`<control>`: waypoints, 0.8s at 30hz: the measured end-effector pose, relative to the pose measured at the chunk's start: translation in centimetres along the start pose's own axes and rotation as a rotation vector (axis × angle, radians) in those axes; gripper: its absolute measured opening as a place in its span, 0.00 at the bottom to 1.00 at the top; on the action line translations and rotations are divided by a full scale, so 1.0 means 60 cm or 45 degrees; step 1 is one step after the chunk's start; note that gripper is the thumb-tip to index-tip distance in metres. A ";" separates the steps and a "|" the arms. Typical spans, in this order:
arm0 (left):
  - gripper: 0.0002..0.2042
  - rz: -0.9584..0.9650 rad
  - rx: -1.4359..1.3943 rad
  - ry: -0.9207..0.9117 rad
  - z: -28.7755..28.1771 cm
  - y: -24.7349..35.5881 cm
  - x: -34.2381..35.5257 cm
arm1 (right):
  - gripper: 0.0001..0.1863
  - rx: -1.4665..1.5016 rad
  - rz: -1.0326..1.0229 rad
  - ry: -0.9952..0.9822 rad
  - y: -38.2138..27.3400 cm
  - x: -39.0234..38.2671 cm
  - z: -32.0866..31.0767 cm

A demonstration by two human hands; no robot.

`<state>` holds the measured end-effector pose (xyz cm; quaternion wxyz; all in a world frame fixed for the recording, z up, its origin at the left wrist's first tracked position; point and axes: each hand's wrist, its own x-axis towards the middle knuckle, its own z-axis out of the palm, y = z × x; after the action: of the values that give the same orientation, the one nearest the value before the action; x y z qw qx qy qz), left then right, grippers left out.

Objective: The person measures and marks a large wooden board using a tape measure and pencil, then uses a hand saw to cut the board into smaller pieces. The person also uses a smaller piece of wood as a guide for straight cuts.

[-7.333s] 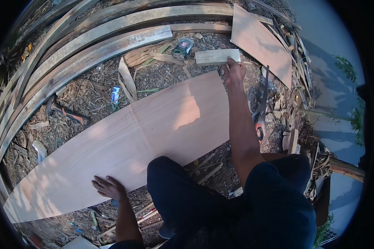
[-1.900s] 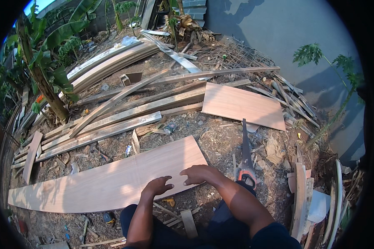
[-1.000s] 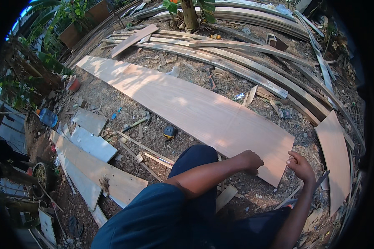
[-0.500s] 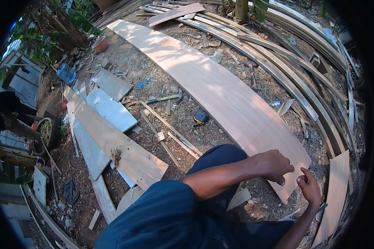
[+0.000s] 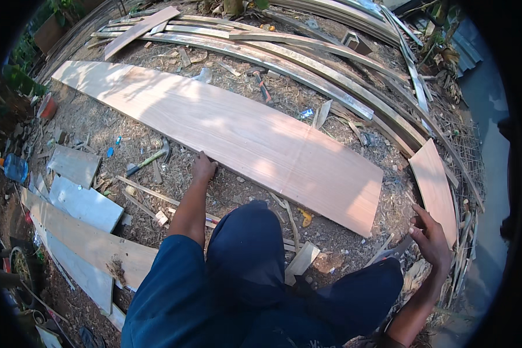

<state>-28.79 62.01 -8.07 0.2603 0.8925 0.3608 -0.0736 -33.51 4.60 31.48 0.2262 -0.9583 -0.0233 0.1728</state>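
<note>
A long tapering plywood board point(image 5: 226, 133) lies diagonally across the ground. My left hand point(image 5: 204, 167) is down at its near edge, fingers curled; whatever they hold is hidden. A claw hammer with a green handle point(image 5: 148, 162) lies just left of that hand. My right hand point(image 5: 426, 238) is raised beyond the board's wide end, fingers apart and holding nothing, beside a smaller plywood piece point(image 5: 432, 185). A grey blade point(image 5: 397, 252) shows partly behind it. A small yellow object point(image 5: 306, 217) lies below the board, too small to identify.
Curved stacks of timber point(image 5: 330, 81) run behind the board, with an orange-handled hammer point(image 5: 264, 90) before them. Scrap boards point(image 5: 84, 203), a water jug point(image 5: 15, 168) and a red bucket point(image 5: 47, 107) are at left. A grey surface point(image 5: 484, 162) borders the right side. My knees occupy the lower middle.
My left hand has moved from the board's wide end along to its near edge. My right hand no longer holds the short wood block seen earliest. The view has shifted.
</note>
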 end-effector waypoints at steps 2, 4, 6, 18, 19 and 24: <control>0.44 0.066 0.176 -0.043 0.028 -0.024 -0.012 | 0.31 0.109 0.160 -0.013 0.032 -0.046 0.009; 0.44 0.114 0.240 0.011 0.027 -0.034 -0.022 | 0.30 0.248 0.297 0.000 0.073 -0.084 0.025; 0.42 0.186 0.320 0.078 0.016 -0.038 -0.031 | 0.30 0.339 0.384 0.039 0.112 -0.112 0.047; 0.32 0.117 -1.091 -0.494 -0.129 0.130 -0.102 | 0.31 0.446 0.183 -0.099 0.124 -0.079 0.044; 0.31 0.217 -1.125 -0.564 -0.158 0.181 -0.126 | 0.31 0.362 0.081 -0.127 0.110 -0.067 0.037; 0.35 0.802 -1.325 -1.165 -0.255 0.429 -0.310 | 0.37 0.208 -0.354 -0.235 0.021 -0.020 0.023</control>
<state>-25.63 43.13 21.51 0.7799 0.5961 -0.0668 -0.1790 -35.16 3.90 30.17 0.3218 -0.9044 -0.1622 0.2286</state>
